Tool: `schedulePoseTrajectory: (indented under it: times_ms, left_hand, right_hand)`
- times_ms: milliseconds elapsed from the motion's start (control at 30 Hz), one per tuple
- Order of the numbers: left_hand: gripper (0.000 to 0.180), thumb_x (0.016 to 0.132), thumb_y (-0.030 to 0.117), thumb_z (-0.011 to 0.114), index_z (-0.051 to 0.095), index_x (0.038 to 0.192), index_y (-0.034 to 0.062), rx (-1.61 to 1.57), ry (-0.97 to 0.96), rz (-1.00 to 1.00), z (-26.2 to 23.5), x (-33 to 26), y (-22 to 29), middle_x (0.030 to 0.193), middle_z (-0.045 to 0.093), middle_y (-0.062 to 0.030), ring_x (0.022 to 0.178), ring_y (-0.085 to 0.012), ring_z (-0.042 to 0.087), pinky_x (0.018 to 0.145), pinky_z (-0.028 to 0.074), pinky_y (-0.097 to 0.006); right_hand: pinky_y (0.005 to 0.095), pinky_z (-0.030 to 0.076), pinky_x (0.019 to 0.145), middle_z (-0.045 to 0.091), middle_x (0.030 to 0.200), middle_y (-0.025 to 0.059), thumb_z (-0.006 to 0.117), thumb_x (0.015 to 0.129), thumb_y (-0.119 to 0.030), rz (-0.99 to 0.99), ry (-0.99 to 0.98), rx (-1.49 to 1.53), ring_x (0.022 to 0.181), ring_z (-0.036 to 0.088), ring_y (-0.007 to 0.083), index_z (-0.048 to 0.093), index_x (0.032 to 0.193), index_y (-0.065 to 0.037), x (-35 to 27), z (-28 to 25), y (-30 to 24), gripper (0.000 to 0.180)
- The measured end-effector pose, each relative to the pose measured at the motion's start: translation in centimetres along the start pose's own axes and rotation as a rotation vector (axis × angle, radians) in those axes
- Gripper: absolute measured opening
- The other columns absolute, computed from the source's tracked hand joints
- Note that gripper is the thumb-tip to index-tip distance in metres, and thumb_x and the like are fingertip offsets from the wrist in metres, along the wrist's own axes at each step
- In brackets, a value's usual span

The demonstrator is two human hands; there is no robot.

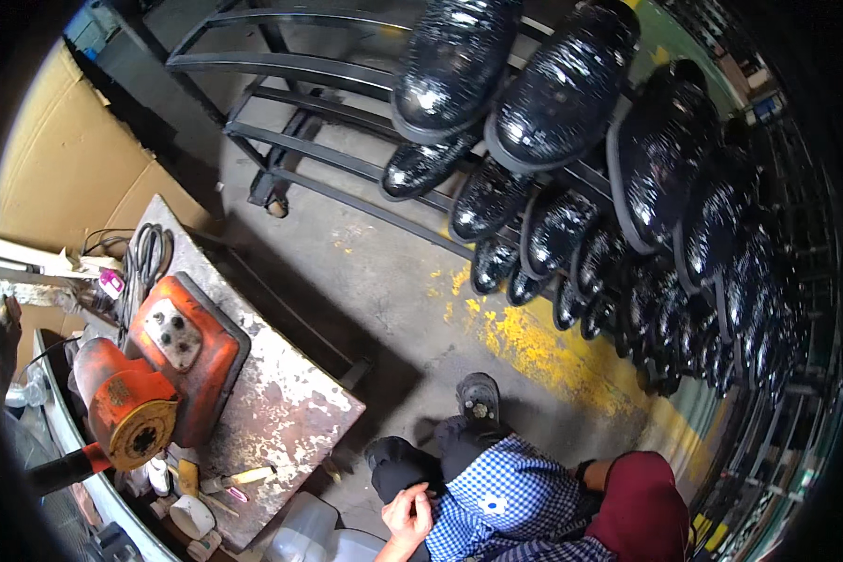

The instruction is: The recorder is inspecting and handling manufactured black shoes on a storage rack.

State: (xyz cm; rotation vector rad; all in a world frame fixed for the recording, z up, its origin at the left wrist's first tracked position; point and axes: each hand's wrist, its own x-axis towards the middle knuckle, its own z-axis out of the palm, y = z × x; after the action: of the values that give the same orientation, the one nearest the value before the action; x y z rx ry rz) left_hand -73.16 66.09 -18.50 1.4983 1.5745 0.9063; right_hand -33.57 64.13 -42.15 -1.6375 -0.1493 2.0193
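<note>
Left hand: the left hand is over the dark trouser leg, with its fingers bent inward; if anything is under them, I cannot tell.
Right hand: it is hidden, so its state I cannot tell; the dark red sleeve is seen at the lower right.
Checked cloth: the blue and white checked cloth covers the lap, just beside the left hand, beyond the near corner of the bench.
Orange machine: the orange machine stands on the bench, and its round motor part is toward the left edge.
Cable: the black cable lies in loops near the far corner of the bench.
Small things: the yellow-handled tool and the white ring are between the machine and the near edge.
Clear containers: the clear plastic containers are just outside the near edge.
Rack: the dark metal rack, well apart from the bench, carries black shiny shoes in rows.
</note>
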Motion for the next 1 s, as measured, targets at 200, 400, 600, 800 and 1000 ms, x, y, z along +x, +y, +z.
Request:
schedulePoseTrajectory:
  times_ms: [200,400,600,800,1000]
  left_hand:
    - [0.011,0.08,0.0,0.051,0.061,0.084,-0.002,-0.046,0.053,-0.034,0.8,-1.2,-0.4,0.063,0.062,-0.0082,0.052,-0.0149,0.06,0.049,0.047,-0.025]
    - [0.014,0.087,0.002,0.046,0.058,0.089,-0.005,-0.09,0.143,-0.059,0.8,-3.3,0.8,0.067,0.062,-0.0099,0.051,-0.0113,0.058,0.049,0.047,-0.022]
    - [0.016,0.088,0.003,0.046,0.057,0.096,-0.0051,-0.096,0.291,-0.072,0.3,-6.1,1.6,0.069,0.062,-0.0095,0.053,-0.0113,0.058,0.05,0.048,-0.021]
    - [0.014,0.088,0.004,0.049,0.058,0.096,-0.0025,-0.061,0.409,-0.026,0.2,-8.3,1.0,0.068,0.061,-0.0065,0.052,-0.0079,0.055,0.049,0.044,-0.019]
    - [0.016,0.089,0.008,0.048,0.059,0.096,-0.0007,0.047,0.524,-0.004,-1.1,-11.3,1.4,0.069,0.061,-0.0052,0.053,-0.0069,0.054,0.049,0.044,-0.019]
  right_hand:
    - [0.0285,0.046,0.072,0.065,0.093,0.006,0.046,0.089,-0.022,-0.098,0.021,0.051,0.081,0.06,0.0175,0.06,0.103,-0.002,-0.6,0.7,-1.6,0.029]
    - [0.0277,0.046,0.072,0.065,0.092,0.0061,0.046,0.088,-0.022,-0.148,-0.006,0.045,0.08,0.06,0.0172,0.06,0.104,-0.002,-3.0,0.4,-2.7,0.029]
    - [0.0269,0.046,0.072,0.065,0.092,0.0062,0.047,0.088,-0.022,-0.183,-0.06,-0.005,0.08,0.06,0.0168,0.06,0.105,-0.002,-5.2,-0.3,-4.0,0.029]
    - [0.0261,0.046,0.072,0.065,0.091,0.0063,0.047,0.088,-0.021,-0.205,-0.107,-0.046,0.08,0.06,0.0164,0.06,0.105,-0.002,-8.9,-0.4,-2.9,0.029]
    - [0.0282,0.048,0.064,0.065,0.087,0.0068,0.051,0.087,-0.023,-0.429,0.209,-0.417,0.069,0.06,0.0154,0.056,0.108,-0.003,-11.5,-1.4,-3.5,0.029]
